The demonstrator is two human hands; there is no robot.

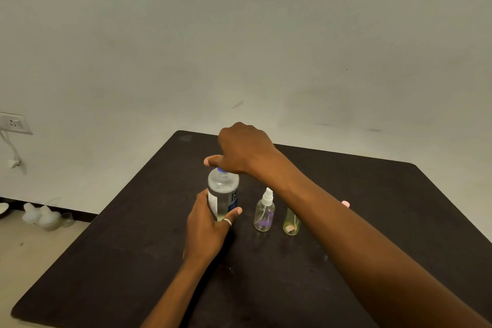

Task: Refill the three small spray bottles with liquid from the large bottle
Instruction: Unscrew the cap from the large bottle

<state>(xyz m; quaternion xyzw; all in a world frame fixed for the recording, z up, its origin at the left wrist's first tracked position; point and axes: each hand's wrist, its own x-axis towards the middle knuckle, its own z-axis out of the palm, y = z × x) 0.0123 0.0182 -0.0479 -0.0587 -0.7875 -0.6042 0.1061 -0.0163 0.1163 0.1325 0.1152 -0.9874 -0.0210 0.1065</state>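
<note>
On the dark desk (133, 261), about mid-way across and towards the far side, the bottle (223, 192) stands upright with three small ones in a row to its right. The left grip (207, 226) is wrapped round the lower body of the bottle, thumb on the near face and fingers round the far side, steadying it. The right grip (245, 149) reaches over from the right and is clenched on the blue cap (221, 170) from above, thumb pointing left; the cap is mostly hidden under it. My guess is that the cap is about to be twisted off.

The bottle is clear plastic and looks nearly full, so it should be fairly heavy, with walls that give if squeezed. I would hold it low and firm on the labelled part, as now, without crushing it, or liquid may jump out once the cap is off.

Just right of it stands the purple sprayer (264, 214), white pump head on, touched by nothing. Beside that is the yellow sprayer (290, 224), its top hidden by the forearm. Of the third I see only a pink tip (345, 204) past the arm. These look light and easy to knock over, so each wants a hold round its body while being filled.
</note>
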